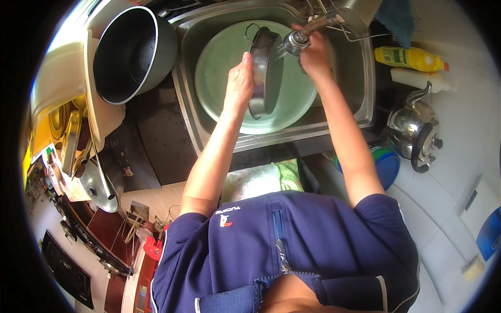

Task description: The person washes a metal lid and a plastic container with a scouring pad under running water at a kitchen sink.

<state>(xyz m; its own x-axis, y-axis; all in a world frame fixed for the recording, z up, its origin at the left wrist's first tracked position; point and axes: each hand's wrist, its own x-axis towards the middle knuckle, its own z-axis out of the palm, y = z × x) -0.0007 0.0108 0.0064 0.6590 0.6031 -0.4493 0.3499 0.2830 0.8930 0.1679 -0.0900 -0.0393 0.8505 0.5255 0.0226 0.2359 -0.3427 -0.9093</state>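
Note:
My left hand (239, 84) grips the rim of a shallow round metal pan (260, 74), thumb along its side. The pan is tipped on edge, with a wire loop handle (251, 32) at its far end. Water runs from the faucet head (294, 42) toward the pan. Just behind that faucet is my right hand (316, 58), partly covered by it. A dark, bristly scouring pad (302, 65) shows at its fingers; most of the pad is hidden. Below both hands a pale green plastic basin (219, 94) stands in the steel sink (352, 105).
A large dark pot (129, 54) stands left of the sink, above a utensil holder (66, 113) and a glass lid (100, 191). To the right are a yellow bottle (407, 58), a white bottle (419, 79) and a steel kettle (413, 125). A wire rack (325, 8) borders the sink's back.

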